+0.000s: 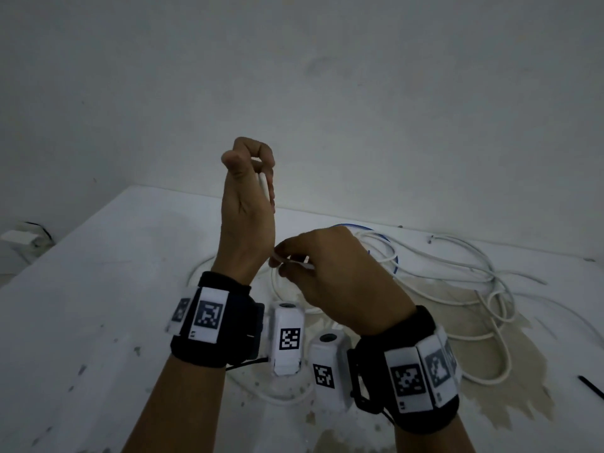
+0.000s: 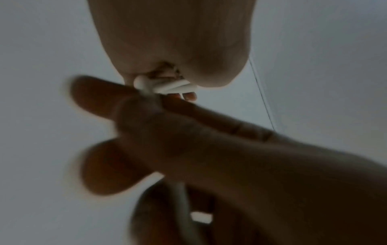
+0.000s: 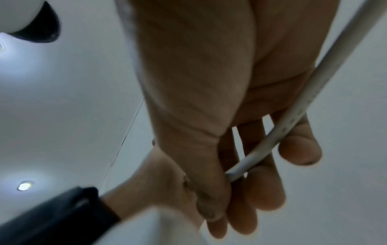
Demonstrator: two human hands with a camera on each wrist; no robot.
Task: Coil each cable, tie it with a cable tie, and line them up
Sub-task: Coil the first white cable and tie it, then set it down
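Observation:
My left hand [image 1: 258, 160] is raised above the table and grips a few turns of white cable [image 1: 263, 185]; the left wrist view shows these turns [image 2: 170, 86] pressed into the palm. My right hand [image 1: 283, 260] is lower, just beside the left wrist, and pinches a stretch of the same white cable [image 1: 305, 265]. In the right wrist view the cable [image 3: 293, 119] runs across my right fingers [image 3: 299, 149] and under the thumb. The rest of the cable trails down to the white table [image 1: 98, 289].
A loose tangle of white cables [image 1: 457, 269] lies at the right of the table, with a blue cable [image 1: 396, 263] looped behind my right hand. A black cable tie [image 1: 590, 387] lies by the right edge. A white box [image 1: 19, 237] sits beyond the table's left edge.

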